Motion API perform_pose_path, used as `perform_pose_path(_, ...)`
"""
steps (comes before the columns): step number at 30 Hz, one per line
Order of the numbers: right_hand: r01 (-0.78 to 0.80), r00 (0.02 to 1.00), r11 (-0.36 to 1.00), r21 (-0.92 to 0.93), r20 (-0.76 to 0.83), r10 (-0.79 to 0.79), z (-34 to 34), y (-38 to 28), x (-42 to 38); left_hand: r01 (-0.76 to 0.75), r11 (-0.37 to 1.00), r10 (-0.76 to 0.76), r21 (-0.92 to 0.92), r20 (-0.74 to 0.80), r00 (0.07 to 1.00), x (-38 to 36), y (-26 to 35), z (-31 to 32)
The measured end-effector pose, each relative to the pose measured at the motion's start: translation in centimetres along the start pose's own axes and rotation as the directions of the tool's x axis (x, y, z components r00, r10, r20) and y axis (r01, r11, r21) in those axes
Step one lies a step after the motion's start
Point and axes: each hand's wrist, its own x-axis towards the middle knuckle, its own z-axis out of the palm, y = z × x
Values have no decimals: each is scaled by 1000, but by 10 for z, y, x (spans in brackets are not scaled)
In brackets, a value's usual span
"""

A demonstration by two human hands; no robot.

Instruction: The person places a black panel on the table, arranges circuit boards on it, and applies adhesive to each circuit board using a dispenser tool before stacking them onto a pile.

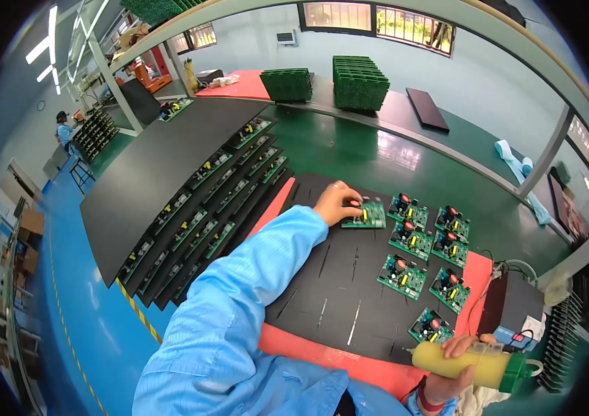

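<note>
My left hand (pixel 337 203) has its fingers closed on the left end of a green circuit board (pixel 374 215), at the top of a black slotted board (pixel 322 277). Several more circuit boards (pixel 402 275) with red round parts stand to its right in two uneven columns. At the lower right, my right hand (pixel 457 367) is wrapped round a yellow squeeze bottle (pixel 499 367) with a green cap. The bottle's thin nozzle points left, close to the lowest circuit board (pixel 431 328).
Stacked black trays (pixel 162 166) of circuit boards rise at the left. Green crates (pixel 360 83) stand beyond the frame rail. A dark box (pixel 516 305) with cables is at the right. Another person (pixel 65 132) is far left.
</note>
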Motion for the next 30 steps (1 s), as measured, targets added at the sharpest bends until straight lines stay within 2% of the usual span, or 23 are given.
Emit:
perform_pose_path(2, 12, 999, 1000, 18, 50, -13, -7, 2, 0, -63, 996, 73, 56, -212, 974, -15, 14, -2)
perform_pose_path(3, 19, 998, 1000, 21, 65, -21, -5, 1, 1, 87, 920, -147, -382, -131, 980, -25, 36, -6)
perform_pose_path(4, 23, 997, 1000, 19, 79, -24, -3, 1, 3, 244, 640, -314, -729, 41, 948, -35, 65, -12)
perform_pose_path(5, 33, 993, 998, 50, 115, -39, -1, 2, 4, 405, 492, -462, -771, 163, 871, -45, 86, -19)
perform_pose_path(6, 16, 990, 996, 93, 140, -29, 1, 2, 6, 415, 306, -433, -857, 263, 862, -56, 101, -20)
perform_pose_path(8, 28, 980, 991, 132, 192, -54, 11, 2, 11, 468, 97, -420, -878, 390, 819, -79, 113, -8)
perform_pose_path(9, 48, 974, 990, 136, 214, -76, 14, 2, 12, 499, 97, -413, -861, 421, 808, -89, 123, 0)
perform_pose_path(12, 103, 945, 982, 158, 294, -146, 26, 4, 17, 550, -131, -297, -825, 562, 772, -112, 139, 22)
perform_pose_path(18, 101, 930, 981, 167, 333, -152, 35, 20, 15, 592, -29, -352, -806, 562, 748, -131, 187, 44)
perform_pose_path(21, 103, 927, 980, 168, 342, -156, 33, 30, 15, 627, -14, -355, -779, 590, 725, -138, 189, 53)
perform_pose_path(25, 73, 916, 994, 83, 389, -99, 32, 39, 16, 654, 27, -370, -756, 600, 710, -142, 193, 57)
perform_pose_path(30, 32, 948, 995, 93, 312, -60, 30, 48, 11, 623, 65, -386, -779, 557, 736, -143, 195, 64)
